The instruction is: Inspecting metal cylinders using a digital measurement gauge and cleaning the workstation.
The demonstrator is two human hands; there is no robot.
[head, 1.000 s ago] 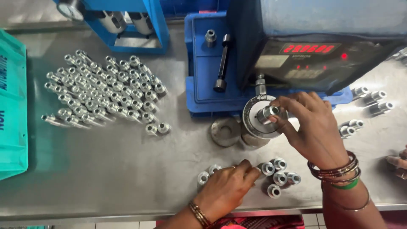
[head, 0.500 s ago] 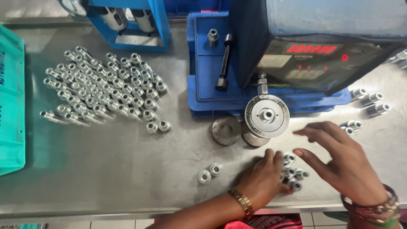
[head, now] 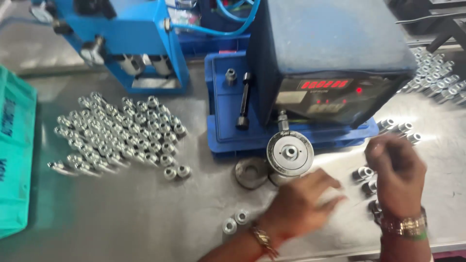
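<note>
Work surface is a steel tabletop [head: 121, 218], scuffed, with dull glare from overhead light. A blue machine frame [head: 145, 43] stands at the rear left. A dark control box [head: 330, 53] with a red display sits on a blue base [head: 223, 126]. A green crate [head: 14, 155] occupies the left edge.

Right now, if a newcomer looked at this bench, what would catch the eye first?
Probably the dark machine with its red lit display, at top centre on a blue base. Then the big cluster of small metal fittings on the left. In front, the left hand and right hand are blurred beside the round metal disc.
</note>
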